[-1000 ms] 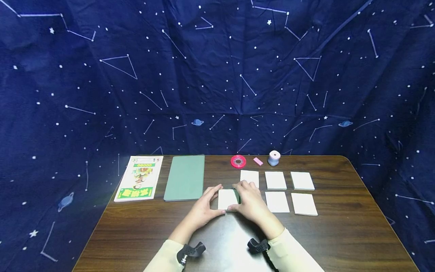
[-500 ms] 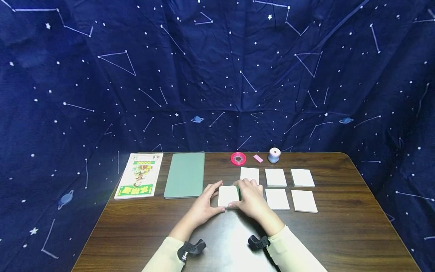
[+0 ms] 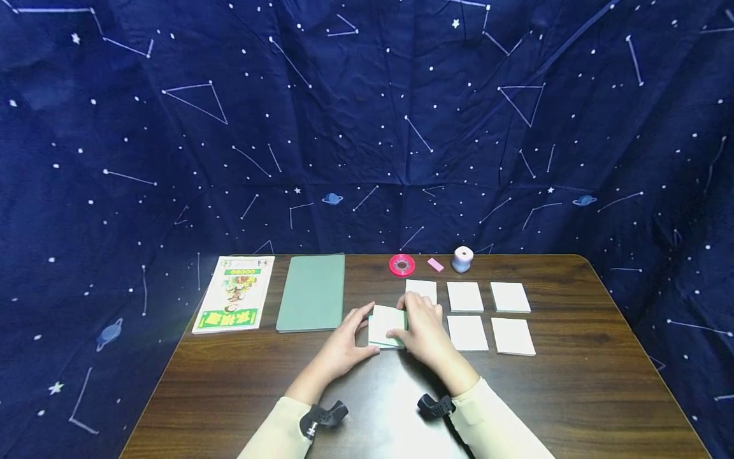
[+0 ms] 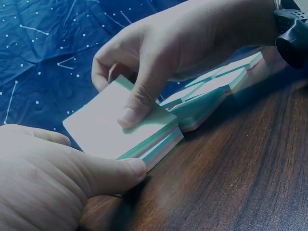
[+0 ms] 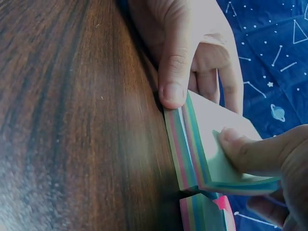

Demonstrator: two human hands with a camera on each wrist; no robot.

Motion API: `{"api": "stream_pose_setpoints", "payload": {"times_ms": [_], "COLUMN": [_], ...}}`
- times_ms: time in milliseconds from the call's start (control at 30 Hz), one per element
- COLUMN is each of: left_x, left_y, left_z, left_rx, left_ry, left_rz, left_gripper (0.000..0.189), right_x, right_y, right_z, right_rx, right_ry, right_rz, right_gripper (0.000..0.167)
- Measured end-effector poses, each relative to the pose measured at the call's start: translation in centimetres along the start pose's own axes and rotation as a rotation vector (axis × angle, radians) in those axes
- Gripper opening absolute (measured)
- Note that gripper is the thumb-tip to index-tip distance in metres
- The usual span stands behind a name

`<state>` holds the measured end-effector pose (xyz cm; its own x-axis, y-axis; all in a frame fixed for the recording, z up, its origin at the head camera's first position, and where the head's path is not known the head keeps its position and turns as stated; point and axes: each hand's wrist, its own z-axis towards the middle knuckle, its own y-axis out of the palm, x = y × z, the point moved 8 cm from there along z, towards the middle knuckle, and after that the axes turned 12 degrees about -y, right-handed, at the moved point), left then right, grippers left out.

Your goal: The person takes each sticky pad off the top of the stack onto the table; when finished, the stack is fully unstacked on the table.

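Two square sticky note pads lie one on the other at the middle of the table, their edges banded in several colours. The upper pad [image 3: 385,319] has a pale top face and sits askew, tilted up from the lower pad [image 5: 180,149], with a thin wedge gap between them. My right hand [image 3: 425,331] pinches the upper pad, thumb on its top face and fingers beneath or behind. My left hand [image 3: 341,349] holds the stack's left side, its thumb [image 4: 130,171] against the near corner and its fingers at the far side. The left fingertips are partly hidden by the pads.
Several more sticky note pads [image 3: 467,333] lie in rows to the right, one partly behind my right hand. Toward the back are a red tape roll [image 3: 402,265], a pink eraser-like block [image 3: 436,264] and a spool [image 3: 462,259]. A green notebook [image 3: 311,293] and a booklet [image 3: 235,294] lie left.
The upper pad has shifted away and turned askew with my right hand, exposing green at the lower pad's edge; earlier the stack looked square. My left hand stays nearly still. The view tips slightly.
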<state>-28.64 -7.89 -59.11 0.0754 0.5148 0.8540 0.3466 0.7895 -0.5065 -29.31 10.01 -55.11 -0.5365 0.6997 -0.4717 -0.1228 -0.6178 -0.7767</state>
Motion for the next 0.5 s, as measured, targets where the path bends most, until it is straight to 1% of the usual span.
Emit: {"api": "stream_pose_setpoints", "payload": {"times_ms": [133,233,367,500], "left_x": [0.1,0.1,0.1,0.0], "left_y": [-0.1,-0.1,-0.2,-0.2], "left_z": [0.0,-0.1,0.0,0.0], "left_rx": [0.0,0.005,0.012,0.019], "left_ry": [0.009,0.015,0.025,0.042], "left_rz": [0.01,0.021,0.028,0.043], "left_gripper": [0.093,0.091,0.086,0.082], "right_x": [-0.3,-0.3,0.5,2.0], "right_y": [-0.8,-1.7,-3.4,-5.7], "right_z": [0.2,0.2,0.0,-0.7], "right_rx": [0.064,0.119,0.244,0.392], "right_ry": [-0.004,0.019,0.05,0.097], "right_rz": [0.112,0.192,0.238,0.284], "right_gripper": [0.045,0.037,0.029,0.029]}}
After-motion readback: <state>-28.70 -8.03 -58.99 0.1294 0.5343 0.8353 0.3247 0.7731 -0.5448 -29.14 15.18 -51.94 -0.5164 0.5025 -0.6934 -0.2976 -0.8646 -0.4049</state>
